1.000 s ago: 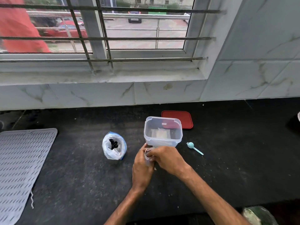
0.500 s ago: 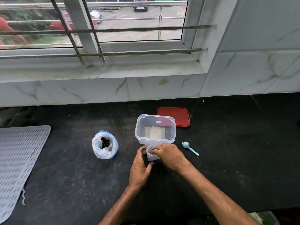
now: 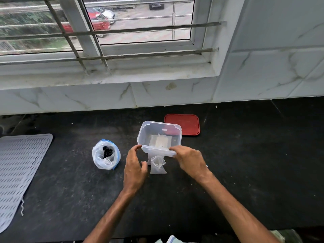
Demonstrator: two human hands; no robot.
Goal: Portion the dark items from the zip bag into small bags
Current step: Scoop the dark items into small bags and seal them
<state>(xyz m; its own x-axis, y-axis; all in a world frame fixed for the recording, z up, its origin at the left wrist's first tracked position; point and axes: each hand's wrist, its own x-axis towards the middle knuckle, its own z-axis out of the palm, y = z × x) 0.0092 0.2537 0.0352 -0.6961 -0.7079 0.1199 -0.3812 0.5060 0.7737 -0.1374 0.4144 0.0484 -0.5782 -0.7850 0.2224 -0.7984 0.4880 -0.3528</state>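
The zip bag (image 3: 106,154) stands open on the black counter, left of centre, with dark items showing inside. A clear tub (image 3: 160,137) holds flat empty small bags. One small clear bag (image 3: 157,164) stands open-mouthed against the tub's front wall, and neither hand holds it. My left hand (image 3: 134,165) hovers beside it, its forefinger at the tub's front left corner and its thumb apart. My right hand (image 3: 190,158) rests its fingertips on the tub's front rim.
A red lid (image 3: 182,124) lies behind the tub on the right. A grey ribbed mat (image 3: 19,169) covers the counter's left end. My right hand hides all but a sliver of the blue scoop (image 3: 206,166). A tiled wall and a barred window rise behind.
Both hands let go of the small bag, which now stands by itself against the tub. The hands moved apart and up to the tub's front rim.
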